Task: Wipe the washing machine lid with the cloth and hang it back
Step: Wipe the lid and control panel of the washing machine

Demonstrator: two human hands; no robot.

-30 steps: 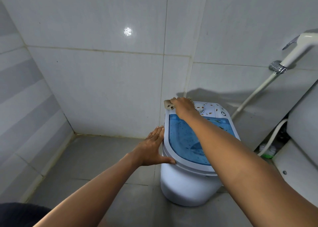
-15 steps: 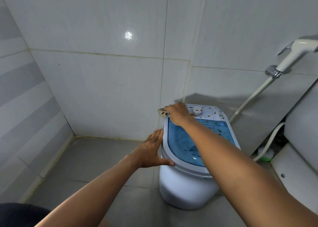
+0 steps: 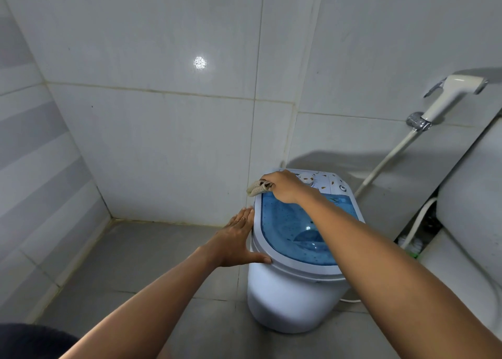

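A small white washing machine stands on the grey floor near the tiled corner. Its translucent blue lid has a white rim, and a patterned control panel lies behind it. My right hand presses a beige cloth on the lid's far left corner; the cloth sticks out past my fingers over the rim. My left hand lies flat against the machine's left side, fingers straight, thumb on the front rim.
A white spray nozzle hangs on the right wall, its hose running down behind the machine. A white toilet stands close on the right. Tiled walls close the corner; grey floor spreads to the left.
My right hand has slid the cloth from the control panel's left end leftward and toward me, onto the lid's far left corner. My left hand keeps its place on the machine's side.
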